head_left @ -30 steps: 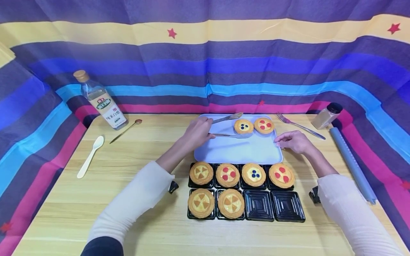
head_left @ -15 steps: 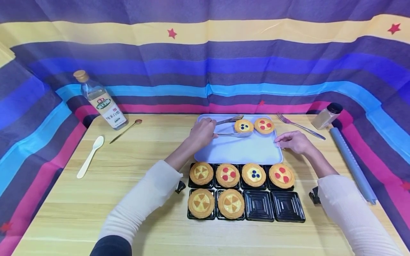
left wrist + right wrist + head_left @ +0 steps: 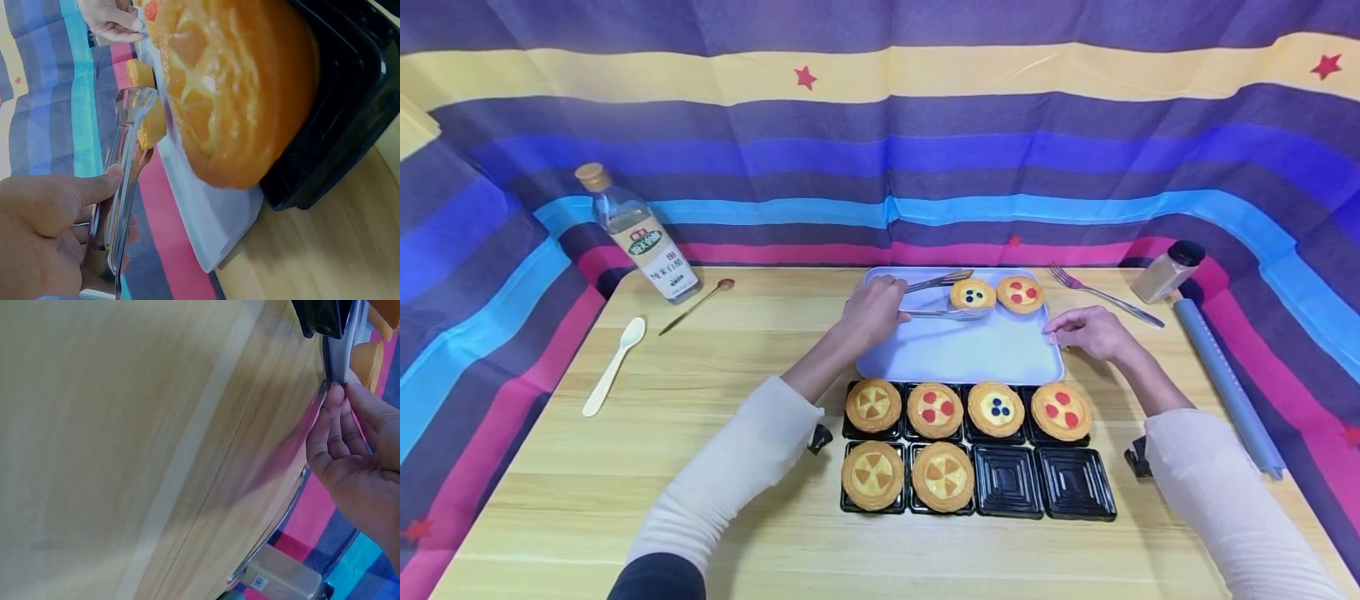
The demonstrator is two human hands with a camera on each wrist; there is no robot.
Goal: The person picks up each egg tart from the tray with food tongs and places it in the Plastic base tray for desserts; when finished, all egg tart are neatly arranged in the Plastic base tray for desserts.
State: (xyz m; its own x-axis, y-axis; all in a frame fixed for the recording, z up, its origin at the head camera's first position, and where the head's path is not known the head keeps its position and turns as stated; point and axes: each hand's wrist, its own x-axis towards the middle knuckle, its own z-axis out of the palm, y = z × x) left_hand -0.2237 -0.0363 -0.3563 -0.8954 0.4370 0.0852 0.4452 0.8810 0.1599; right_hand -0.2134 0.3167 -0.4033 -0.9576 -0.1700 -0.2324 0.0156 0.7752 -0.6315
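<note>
My left hand [image 3: 874, 307] grips metal tongs [image 3: 128, 153] over the white tray [image 3: 955, 352]. The tongs' two arms stand either side of a tart with blueberries [image 3: 973, 294] at the tray's back. Right beside it lies a tart with red fruit pieces [image 3: 1021, 294]. At the tray's right edge, my right hand [image 3: 1090, 331] pinches the rim between thumb and fingers, as the right wrist view shows. In front of the tray are two rows of black plastic boxes [image 3: 1009, 480]; several hold tarts [image 3: 874, 406], and two in the front row on the right hold none.
At the back left, a vinegar bottle [image 3: 647, 246] stands near a small long-handled spoon [image 3: 696, 307] and a white spoon [image 3: 616, 367]. To the right lie a fork [image 3: 1105, 296], a black-capped jar [image 3: 1167, 272] and a blue-grey roll [image 3: 1228, 387]. A striped cloth [image 3: 880, 158] hangs behind.
My left hand has moved a little to the right, bringing the tongs farther around the blueberry tart. The right hand stays at the tray's rim.
</note>
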